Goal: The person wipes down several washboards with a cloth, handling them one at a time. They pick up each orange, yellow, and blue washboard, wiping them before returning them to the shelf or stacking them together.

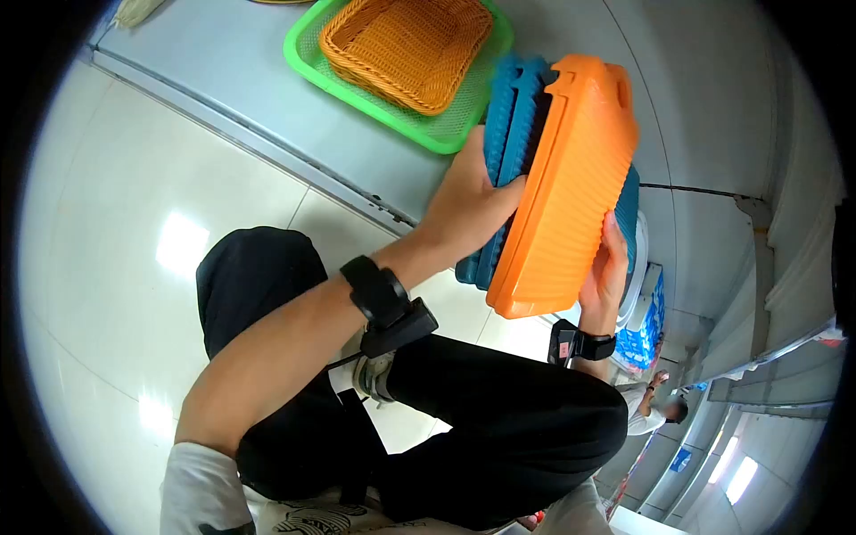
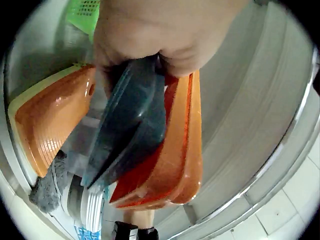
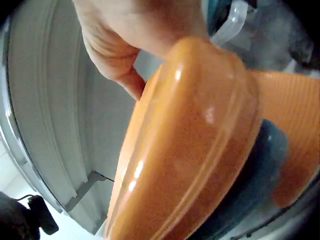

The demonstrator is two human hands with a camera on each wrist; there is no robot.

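Note:
Two nested orange plastic washboards (image 1: 571, 178) with ribbed faces stand tilted on edge between the hands. Against their left side are blue washboards (image 1: 510, 116), also ribbed. My left hand (image 1: 474, 201) grips the blue washboards by their near edge, its thumb lying at the gap beside the orange ones. In the left wrist view the left hand (image 2: 165, 35) reaches down over a dark blue washboard (image 2: 135, 115). On the other side, my right hand (image 1: 608, 267) holds the orange washboards, fingers on the ribbed face. The right wrist view shows the right hand (image 3: 145, 30) over their rounded end.
An orange-brown woven basket (image 1: 406, 49) sits in a green mesh tray (image 1: 312, 53) on the grey shelf (image 1: 205, 71). Another blue-green washboard (image 1: 631, 201) stands behind the orange ones. Blue packages (image 1: 644, 334) lie farther right. Another person (image 1: 644, 410) is in the aisle.

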